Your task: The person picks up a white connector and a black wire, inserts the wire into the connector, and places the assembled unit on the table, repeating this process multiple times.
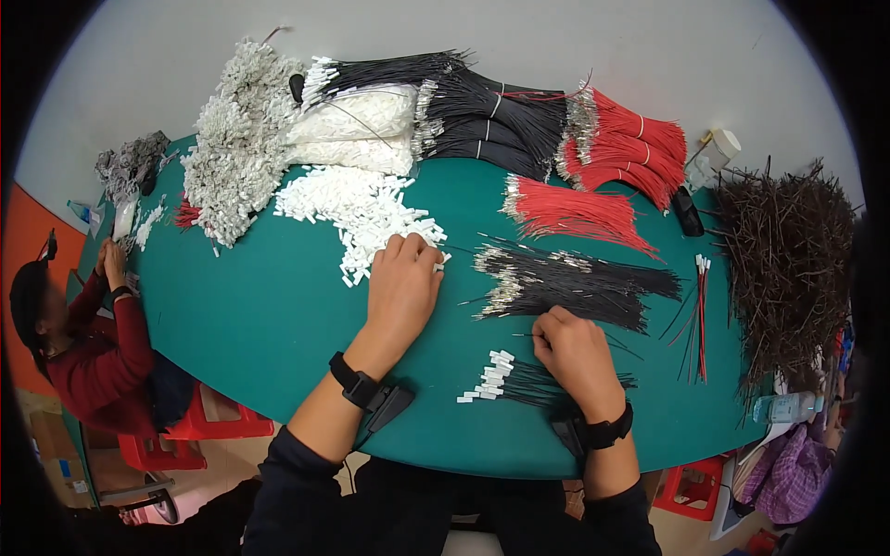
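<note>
My left hand (404, 283) rests at the near edge of a loose heap of small white connector housings (348, 206). Its fingers are drawn together, and whatever they pinch is hidden. Lower and to the right, my right hand (577, 357) is closed on a thin black wire (522, 334), whose tip pokes out leftward from the fingertips. Just beyond that hand lies a spread of black wires (584, 283) with metal terminals on their left ends. Partly under the right hand is a small row of black wires fitted with white housings (496, 375).
Red wires (575, 211) lie behind the black ones, with tied red (640, 148) and black bundles (501, 116) at the back. White bags (357, 125) and a tall whitish heap (241, 139) stand back left. Dark tangled strands (788, 259) are at right. Someone in red (107, 366) works far left.
</note>
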Demonstrator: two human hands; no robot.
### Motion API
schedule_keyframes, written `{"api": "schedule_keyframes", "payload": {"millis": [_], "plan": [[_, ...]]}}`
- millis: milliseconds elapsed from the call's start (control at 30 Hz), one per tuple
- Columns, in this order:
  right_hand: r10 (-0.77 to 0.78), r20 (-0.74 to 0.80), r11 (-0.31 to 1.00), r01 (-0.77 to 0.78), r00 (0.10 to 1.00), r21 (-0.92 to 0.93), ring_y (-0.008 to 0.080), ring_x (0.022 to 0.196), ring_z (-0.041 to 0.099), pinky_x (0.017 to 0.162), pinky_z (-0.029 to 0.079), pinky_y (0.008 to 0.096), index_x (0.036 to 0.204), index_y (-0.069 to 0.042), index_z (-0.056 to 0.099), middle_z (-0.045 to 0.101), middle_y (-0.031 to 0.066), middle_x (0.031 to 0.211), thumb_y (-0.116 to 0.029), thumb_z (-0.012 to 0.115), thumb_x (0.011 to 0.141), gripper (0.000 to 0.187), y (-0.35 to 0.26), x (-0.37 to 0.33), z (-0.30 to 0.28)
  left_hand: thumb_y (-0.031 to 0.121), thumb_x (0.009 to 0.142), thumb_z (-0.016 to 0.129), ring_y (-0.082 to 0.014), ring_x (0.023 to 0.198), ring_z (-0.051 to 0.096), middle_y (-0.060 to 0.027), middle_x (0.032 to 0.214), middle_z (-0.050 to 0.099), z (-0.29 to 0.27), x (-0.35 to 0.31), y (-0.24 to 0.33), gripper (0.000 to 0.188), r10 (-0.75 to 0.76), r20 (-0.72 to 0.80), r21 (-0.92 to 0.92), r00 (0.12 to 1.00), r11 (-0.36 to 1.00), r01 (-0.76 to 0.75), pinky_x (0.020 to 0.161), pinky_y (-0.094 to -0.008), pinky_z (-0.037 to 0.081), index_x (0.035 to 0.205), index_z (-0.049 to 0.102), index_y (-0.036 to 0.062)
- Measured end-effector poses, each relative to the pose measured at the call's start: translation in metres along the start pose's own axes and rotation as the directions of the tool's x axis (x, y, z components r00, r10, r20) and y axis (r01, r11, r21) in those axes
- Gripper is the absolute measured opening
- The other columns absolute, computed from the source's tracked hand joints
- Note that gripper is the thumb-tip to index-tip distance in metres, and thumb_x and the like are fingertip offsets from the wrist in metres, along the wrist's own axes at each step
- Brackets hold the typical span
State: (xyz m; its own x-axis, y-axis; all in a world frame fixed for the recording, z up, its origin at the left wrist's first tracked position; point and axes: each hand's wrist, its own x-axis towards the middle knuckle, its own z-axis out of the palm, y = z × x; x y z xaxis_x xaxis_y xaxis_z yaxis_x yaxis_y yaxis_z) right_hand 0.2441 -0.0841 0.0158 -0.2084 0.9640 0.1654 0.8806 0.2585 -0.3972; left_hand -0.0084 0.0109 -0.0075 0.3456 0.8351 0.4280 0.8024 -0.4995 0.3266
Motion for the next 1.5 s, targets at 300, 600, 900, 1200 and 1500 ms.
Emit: {"api": "schedule_keyframes", "payload": {"millis": [300, 600, 900, 1200, 1500], "plan": [[-0.108, -0.009, 0.993, 0.107, 0.994, -0.053, 0.0371, 0.073, 0.065, 0.065, 0.053, 0.0469, 0.085, -0.002, 0.065, 0.064, 0.0118, 0.086, -0.001, 0.071, 0.08, 0.008, 0.002, 0.0, -0.003, 0.01, 0.085, 0.078, -0.0254, 0.097, 0.058, -0.005, 0.1, 0.063, -0.004, 0.0, 0.0, 0.014, 0.035, -0.035, -0.063, 0.999, 0.997, -0.037, 0.079, -0.0393, 0.048, 0.096, 0.069, 0.0078], [0.006, -0.09, 0.937, 0.026, 0.996, 0.348, 0.0276, 0.071, 0.066, 0.066, 0.053, 0.034, 0.092, 0.001, 0.064, 0.067, 0.0131, 0.086, 0.004, 0.07, 0.089, 0.007, -0.006, 0.0, -0.015, 0.013, 0.105, 0.066, -0.0087, 0.089, 0.064, -0.0033, 0.104, 0.072, -0.012, -0.014, 0.022, 0.013, -0.056, 0.635, -0.739, 0.771, -0.337, 0.584, 0.082, -0.0253, 0.055, 0.107, 0.071, 0.0014], [0.13, -0.261, 0.815, 0.047, 0.956, 0.578, 0.0099, 0.066, 0.06, 0.058, 0.046, 0.0251, 0.101, 0.002, 0.073, 0.067, 0.0069, 0.079, 0.003, 0.072, 0.093, 0.008, -0.032, -0.005, -0.021, 0.014, 0.105, 0.065, -0.0086, 0.088, 0.066, -0.0046, 0.1, 0.073, -0.012, -0.024, 0.048, 0.023, -0.077, 0.67, -0.729, 0.739, -0.261, 0.633, 0.083, -0.0245, 0.057, 0.122, 0.072, 0.0007], [0.085, -0.337, 0.868, 0.096, 0.938, 0.487, 0.0099, 0.062, 0.059, 0.055, 0.045, 0.0243, 0.098, 0.002, 0.075, 0.068, 0.0065, 0.078, 0.003, 0.076, 0.09, 0.008, -0.034, -0.003, -0.018, 0.014, 0.106, 0.064, -0.009, 0.081, 0.065, -0.0029, 0.092, 0.072, -0.017, -0.024, 0.053, 0.022, -0.068, 0.674, -0.737, 0.736, -0.137, 0.662, 0.075, -0.0242, 0.055, 0.117, 0.074, -0.001], [-0.065, -0.445, 0.92, 0.227, 0.893, 0.32, 0.0255, 0.072, 0.067, 0.062, 0.052, 0.0347, 0.096, -0.001, 0.073, 0.071, 0.0091, 0.084, 0.006, 0.079, 0.081, 0.017, -0.033, -0.001, -0.019, 0.017, 0.105, 0.066, -0.0072, 0.075, 0.061, -0.0016, 0.085, 0.07, -0.019, -0.024, 0.057, 0.023, -0.151, 0.587, -0.803, 0.796, 0.024, 0.596, 0.068, -0.0227, 0.049, 0.11, 0.077, -0.0029]]}}
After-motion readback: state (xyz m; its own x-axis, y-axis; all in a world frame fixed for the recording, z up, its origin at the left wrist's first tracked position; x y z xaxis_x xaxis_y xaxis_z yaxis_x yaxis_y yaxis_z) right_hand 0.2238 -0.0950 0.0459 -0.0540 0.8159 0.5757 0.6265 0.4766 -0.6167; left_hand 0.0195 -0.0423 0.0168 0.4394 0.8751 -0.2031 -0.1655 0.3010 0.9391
